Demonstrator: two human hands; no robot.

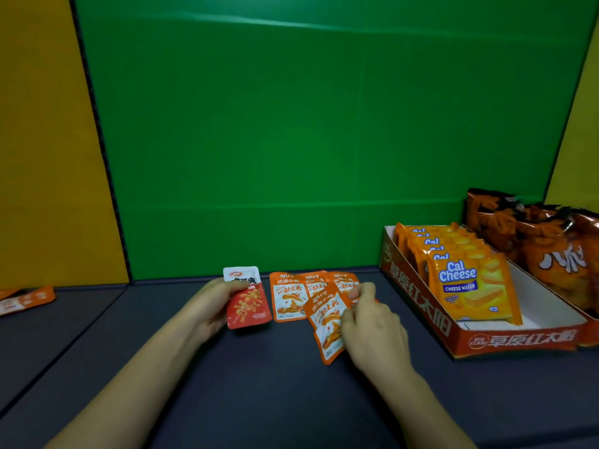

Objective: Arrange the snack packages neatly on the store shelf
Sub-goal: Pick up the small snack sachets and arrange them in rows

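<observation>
The right hand point(372, 322) pinches a tilted orange snack packet point(327, 322), its long axis skewed against the upright row of orange packets point(308, 293) just beyond. The left hand point(210, 309), beside that row, grips a red-and-white packet point(248, 303).

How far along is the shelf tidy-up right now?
Done: yellow Cal Cheese wafer packs stand filed in the red cardboard tray. In hand: left hand holds a red-and-white sachet; right hand grips a tilted orange sachet. Left: the overlapping orange sachets behind need straightening.
</observation>
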